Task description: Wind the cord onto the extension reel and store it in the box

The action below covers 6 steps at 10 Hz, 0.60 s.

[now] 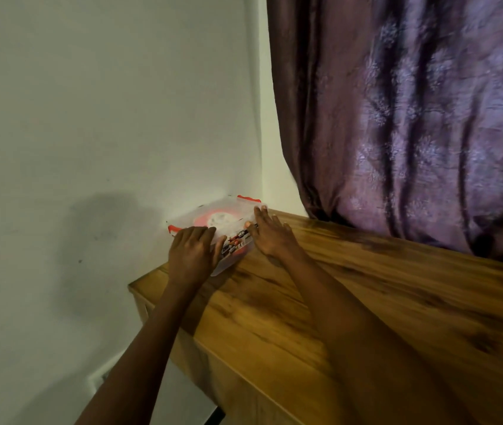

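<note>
Right now your box (213, 220), a clear plastic one with red clips on its lid, sits at the far left corner of the desk (351, 302), close against the white wall (90, 118). Through the lid you can see the extension reel (218, 218), red with a pale round centre, lying flat inside; the cord itself is too blurred to pick out. Your left hand (193, 251) rests on the near left end of the box, fingers bent down over the lid's edge and wrapped onto it. Your right hand (270, 233) lies at the box's right side, fingers stretched out fairly straight along that side, thumb touching the lid's near right edge. Nothing is pinched in that hand. A purple patterned curtain (412, 118) hangs over the desk's far edge, to the right of the box.
</note>
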Available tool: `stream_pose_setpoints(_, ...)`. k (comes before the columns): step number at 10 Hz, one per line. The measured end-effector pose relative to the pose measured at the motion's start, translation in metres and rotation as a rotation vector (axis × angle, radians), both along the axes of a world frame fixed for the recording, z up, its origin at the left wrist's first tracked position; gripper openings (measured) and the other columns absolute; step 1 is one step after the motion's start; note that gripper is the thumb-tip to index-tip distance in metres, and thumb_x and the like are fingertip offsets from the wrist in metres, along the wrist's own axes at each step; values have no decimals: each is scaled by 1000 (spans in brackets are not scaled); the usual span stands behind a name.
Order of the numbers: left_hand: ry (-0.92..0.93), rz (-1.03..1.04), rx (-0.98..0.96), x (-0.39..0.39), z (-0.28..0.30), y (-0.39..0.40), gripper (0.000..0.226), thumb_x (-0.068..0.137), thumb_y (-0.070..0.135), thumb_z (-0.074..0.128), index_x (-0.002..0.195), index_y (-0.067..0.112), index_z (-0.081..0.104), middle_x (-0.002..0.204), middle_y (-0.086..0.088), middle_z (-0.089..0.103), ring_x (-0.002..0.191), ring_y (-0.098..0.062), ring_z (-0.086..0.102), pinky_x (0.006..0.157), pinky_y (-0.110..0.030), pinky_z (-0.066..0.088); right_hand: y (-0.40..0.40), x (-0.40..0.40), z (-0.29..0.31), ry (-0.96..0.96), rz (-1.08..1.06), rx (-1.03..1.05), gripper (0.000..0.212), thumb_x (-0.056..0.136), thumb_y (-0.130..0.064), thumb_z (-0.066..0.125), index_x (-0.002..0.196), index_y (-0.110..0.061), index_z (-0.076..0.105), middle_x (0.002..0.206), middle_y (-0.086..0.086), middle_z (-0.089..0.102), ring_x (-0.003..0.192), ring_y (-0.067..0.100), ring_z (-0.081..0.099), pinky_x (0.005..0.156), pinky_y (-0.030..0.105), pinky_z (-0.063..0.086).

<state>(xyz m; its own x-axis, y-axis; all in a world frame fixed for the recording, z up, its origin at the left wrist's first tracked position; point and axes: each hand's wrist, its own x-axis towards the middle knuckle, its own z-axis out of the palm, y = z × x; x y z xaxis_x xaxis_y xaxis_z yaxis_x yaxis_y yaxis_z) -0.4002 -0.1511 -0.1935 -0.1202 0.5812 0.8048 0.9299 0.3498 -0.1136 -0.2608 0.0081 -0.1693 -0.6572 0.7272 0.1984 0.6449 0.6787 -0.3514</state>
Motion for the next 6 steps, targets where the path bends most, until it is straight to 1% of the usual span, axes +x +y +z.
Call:
stream_pose_setpoints(1,-29,11,13,3,0,3,39,94,41,57,105,7,74,101,-13,75,93,-30,70,83,-38,53,2,-4,-2,1,-2,4,67,101,-60,13,158,-29,-5,166,-3,-10,153,30,7,119,54,9)
stream_pose_setpoints(2,-83,40,26,12,0,2,43,96,41,52,104,4,74,102,-16,74,95,-33,69,85,-40,53,3,5,1,-35,26,7,67,101,-61,15,157,-32,-7,166,-5,-12,153,30,2,119,57,4)
stream_pose_setpoints(3,-120,117,18,27,3,5,47,97,40,44,114,4,70,121,-20,68,122,-41,58,110,-52,37,3,28,0,-62,51,70,72,98,-67,15,156,-35,-10,166,-5,-12,153,26,-4,119,57,-1)
stream_pose_setpoints(4,-136,25,-36,59,10,14,53,99,41,37,135,8,59,144,-16,55,144,-38,37,122,-53,14,9,67,-7,-21,30,100,72,98,-67,16,158,-33,-3,167,-6,0,153,21,1,120,52,-1)
stream_pose_setpoints(5,-178,-192,-103,100,17,31,53,100,40,33,136,11,58,144,-12,55,142,-33,42,121,-50,22,18,121,-13,-44,-55,121,70,99,-65,20,159,-29,7,167,-5,8,153,20,7,122,48,3)
stream_pose_setpoints(6,-241,-334,-245,140,17,52,48,101,38,38,137,13,56,140,-11,58,134,-29,48,117,-42,29,26,185,-22,-21,-181,131,68,100,-62,27,158,-28,17,166,-4,16,152,21,13,123,44,8)
